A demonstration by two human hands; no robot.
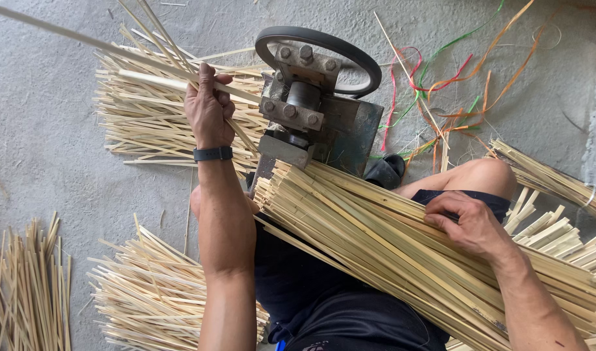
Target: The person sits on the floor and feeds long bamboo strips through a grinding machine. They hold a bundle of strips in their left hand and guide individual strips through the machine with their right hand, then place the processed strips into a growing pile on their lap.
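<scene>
At upper left of the frame, the left hand (208,107) grips thin bamboo strips (148,65) in a closed fist beside a metal machine (317,104); lower right, the right hand (470,224) rests, fingers curled, atop a bamboo bundle (389,240).

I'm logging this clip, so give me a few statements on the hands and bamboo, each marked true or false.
1. The left hand grips long bamboo strips. True.
2. The right hand rests on the bamboo bundle across the lap. True.
3. The left wrist is bare. False: it wears a dark wristband.
4. The wheeled metal machine stands on a bench. False: it sits on the grey floor.
</scene>
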